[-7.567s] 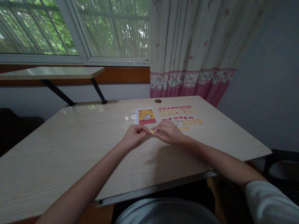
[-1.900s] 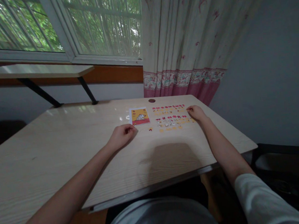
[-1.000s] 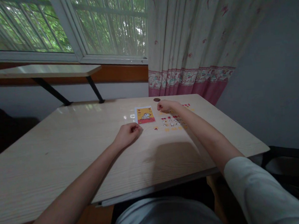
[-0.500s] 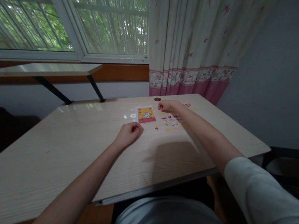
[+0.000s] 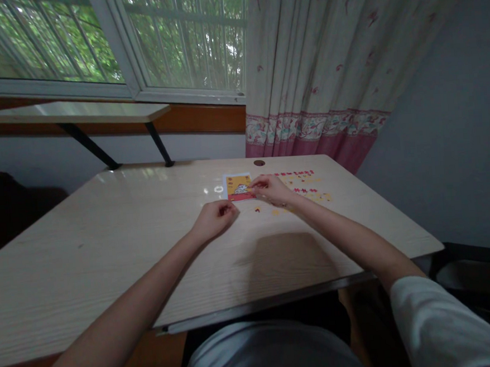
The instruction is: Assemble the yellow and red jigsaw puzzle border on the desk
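A small picture card (image 5: 238,180) with a white border lies on the table; it shows a white animal on yellow above a red band. My left hand (image 5: 214,218) rests at the card's lower left corner, fingers curled together; what they hold, if anything, cannot be made out. Over the card's right edge, my right hand (image 5: 273,189) is closed in a pinch, its fingertips on or just above the picture. Whatever is in that pinch is too small to name. Rows of small red and yellow jigsaw pieces (image 5: 304,190) lie right of the card, partly hidden by my right hand.
A loose dark-and-yellow piece (image 5: 257,209) lies below the card. Behind the card is a round cable hole (image 5: 259,163) in the wooden table (image 5: 128,259). A raised shelf (image 5: 72,113) stands at the back left, with a window and a curtain (image 5: 305,90) beyond.
My right hand has moved left and slightly nearer, from beside the upper rows of pieces to the card's right edge. My left hand has stayed nearly still.
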Tool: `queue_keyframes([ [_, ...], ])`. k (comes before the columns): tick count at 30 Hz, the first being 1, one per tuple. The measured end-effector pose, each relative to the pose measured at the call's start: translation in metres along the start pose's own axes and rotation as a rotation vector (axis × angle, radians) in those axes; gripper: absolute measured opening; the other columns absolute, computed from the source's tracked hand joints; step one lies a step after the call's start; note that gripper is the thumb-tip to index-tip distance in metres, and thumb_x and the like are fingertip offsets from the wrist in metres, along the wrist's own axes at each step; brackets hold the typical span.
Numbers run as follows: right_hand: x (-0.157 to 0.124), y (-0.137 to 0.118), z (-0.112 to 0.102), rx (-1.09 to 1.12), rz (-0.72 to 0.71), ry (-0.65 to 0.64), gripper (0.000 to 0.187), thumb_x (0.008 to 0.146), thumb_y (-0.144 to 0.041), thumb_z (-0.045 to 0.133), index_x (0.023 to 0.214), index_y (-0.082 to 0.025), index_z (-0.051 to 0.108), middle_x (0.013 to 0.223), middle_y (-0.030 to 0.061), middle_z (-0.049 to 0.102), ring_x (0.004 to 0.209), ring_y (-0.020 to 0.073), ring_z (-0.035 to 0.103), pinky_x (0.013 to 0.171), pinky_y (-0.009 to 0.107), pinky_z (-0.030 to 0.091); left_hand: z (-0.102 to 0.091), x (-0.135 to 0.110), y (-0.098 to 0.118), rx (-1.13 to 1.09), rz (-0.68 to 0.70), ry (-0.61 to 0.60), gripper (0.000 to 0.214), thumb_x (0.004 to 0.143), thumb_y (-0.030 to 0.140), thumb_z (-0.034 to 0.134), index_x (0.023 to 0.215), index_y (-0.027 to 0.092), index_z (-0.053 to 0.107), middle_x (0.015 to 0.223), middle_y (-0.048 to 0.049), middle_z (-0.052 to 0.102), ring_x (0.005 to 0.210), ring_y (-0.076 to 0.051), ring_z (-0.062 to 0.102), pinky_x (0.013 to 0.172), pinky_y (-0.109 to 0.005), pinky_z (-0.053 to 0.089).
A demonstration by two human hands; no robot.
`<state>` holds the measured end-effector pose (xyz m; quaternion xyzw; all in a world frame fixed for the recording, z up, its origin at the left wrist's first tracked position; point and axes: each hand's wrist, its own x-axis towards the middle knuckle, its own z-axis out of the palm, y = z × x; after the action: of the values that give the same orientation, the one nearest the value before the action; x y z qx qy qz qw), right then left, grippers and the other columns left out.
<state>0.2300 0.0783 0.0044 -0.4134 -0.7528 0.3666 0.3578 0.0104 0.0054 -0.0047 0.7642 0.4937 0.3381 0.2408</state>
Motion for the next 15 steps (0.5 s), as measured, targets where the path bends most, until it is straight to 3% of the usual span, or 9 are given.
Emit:
queue_keyframes([
  [3, -0.028, -0.003, 0.024, 0.302, 0.077, 0.048, 0.027, 0.067, -0.039, 0.074, 0.081, -0.018, 0.065, 0.063, -0.0014, 0.063, 0.056, 0.0104, 0.052, 0.056, 0.024, 0.042, 0.005, -0.001, 0.004, -0.044, 0.004, -0.015, 0.022, 0.077, 0.031, 0.055, 0.074, 0.015, 0.070, 0.060, -0.0008, 0.062, 0.052, -0.012, 0.045, 0.051, -0.024, 0.033],
  [6, -0.044, -0.008, 0.039, 0.397, 0.131, 0.072, 0.030, 0.062, -0.042, 0.078, 0.077, -0.020, 0.063, 0.059, -0.0036, 0.060, 0.054, 0.0098, 0.050, 0.055, 0.024, 0.040, 0.011, -0.002, 0.005, -0.084, 0.007, -0.026, 0.023, 0.077, 0.031, 0.056, 0.077, 0.015, 0.072, 0.061, -0.0011, 0.062, 0.053, -0.012, 0.044, 0.050, -0.023, 0.032],
  [15, -0.050, -0.017, 0.052, 0.566, 0.136, 0.085, 0.028, 0.061, -0.040, 0.080, 0.074, -0.020, 0.065, 0.078, 0.0004, 0.066, 0.075, 0.0135, 0.060, 0.073, 0.029, 0.047, 0.012, -0.003, 0.007, -0.139, 0.010, 0.047, 0.023, 0.077, 0.035, 0.060, 0.074, 0.014, 0.069, 0.056, 0.0008, 0.054, 0.052, -0.010, 0.040, 0.050, -0.024, 0.031],
])
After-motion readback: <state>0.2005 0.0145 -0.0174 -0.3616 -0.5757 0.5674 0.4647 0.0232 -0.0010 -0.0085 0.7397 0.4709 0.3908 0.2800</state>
